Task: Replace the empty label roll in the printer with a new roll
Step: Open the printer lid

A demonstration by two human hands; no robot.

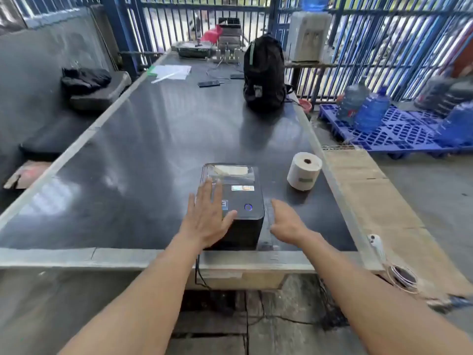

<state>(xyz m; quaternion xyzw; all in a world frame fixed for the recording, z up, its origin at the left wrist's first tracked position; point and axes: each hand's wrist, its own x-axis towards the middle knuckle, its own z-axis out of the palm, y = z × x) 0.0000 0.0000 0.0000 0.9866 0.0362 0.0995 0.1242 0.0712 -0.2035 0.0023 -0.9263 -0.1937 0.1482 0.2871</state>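
The black, boxy plastic label printer [234,204] sits at the near edge of the dark glossy table [143,139], lid down, blue power ring lit. Your left hand [208,217] lies flat and open on its top, fingers spread; your right hand [288,222] hovers at the printer's three o'clock side, loosely open and holding nothing. The new roll — a white paper cylinder with a brown cardboard core [304,171] — stands on end at about one o'clock from the printer, near the table's right edge. It looks light and firm, though the outer wrap could unwind — take it around the body, not by the loose end. The printer's smooth shell may slide, so steady it while you lift the lid.
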